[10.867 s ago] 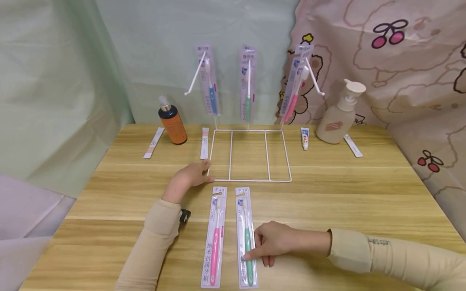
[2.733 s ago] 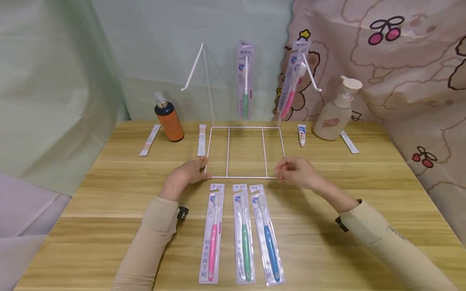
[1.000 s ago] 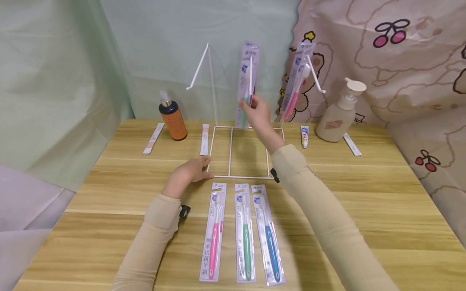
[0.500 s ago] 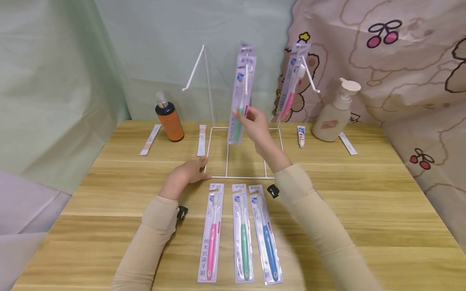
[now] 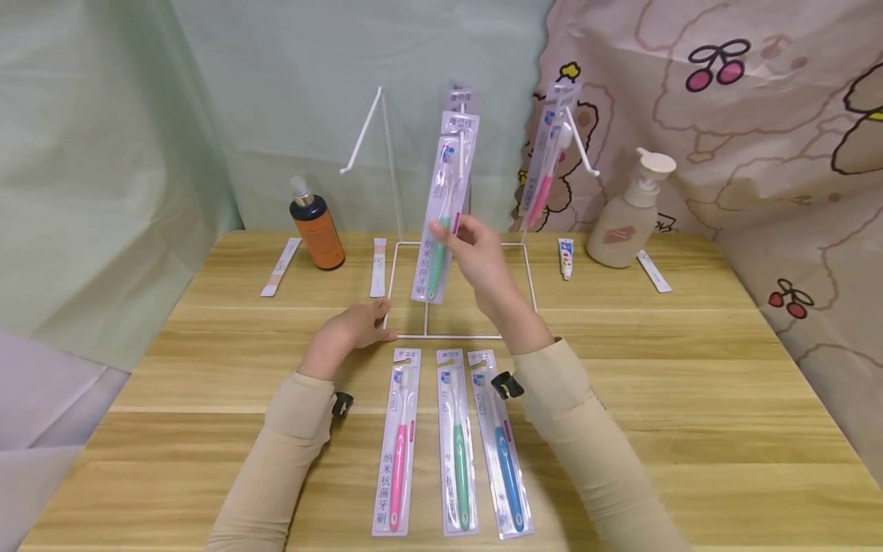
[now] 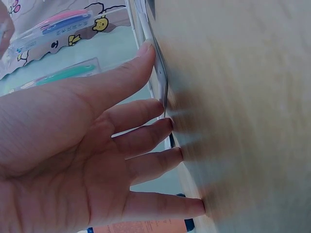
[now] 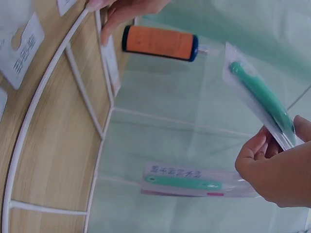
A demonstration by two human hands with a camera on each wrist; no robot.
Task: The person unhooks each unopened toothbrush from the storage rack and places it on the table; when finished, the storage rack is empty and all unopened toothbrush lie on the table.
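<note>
My right hand (image 5: 479, 257) pinches a packaged green toothbrush (image 5: 440, 245) by its lower part, tilted at the rack's middle hook. The hook's white wire shows in front of its card; whether the card is still on the wire I cannot tell. Behind it hangs another packaged green toothbrush (image 7: 194, 182). With fingers straight, my left hand (image 6: 87, 160) rests at the left front corner of the white wire rack (image 5: 441, 336), fingertips touching the tabletop. Packaged pink (image 5: 398, 475), green (image 5: 461, 475) and blue (image 5: 509, 475) toothbrushes lie side by side in front.
On the right hook hangs a packaged pink toothbrush (image 5: 545, 184); the left hook (image 5: 361, 134) is bare. An orange-labelled bottle (image 5: 319, 234) stands back left, a pump bottle (image 5: 624, 230) back right. Slim sachets (image 5: 378, 268) and a small toothpaste tube (image 5: 566, 258) lie nearby.
The blue toothbrush pack went from the left hook to the table. My right hand then took hold of the front green pack and drew it forward and down. My left hand stayed put.
</note>
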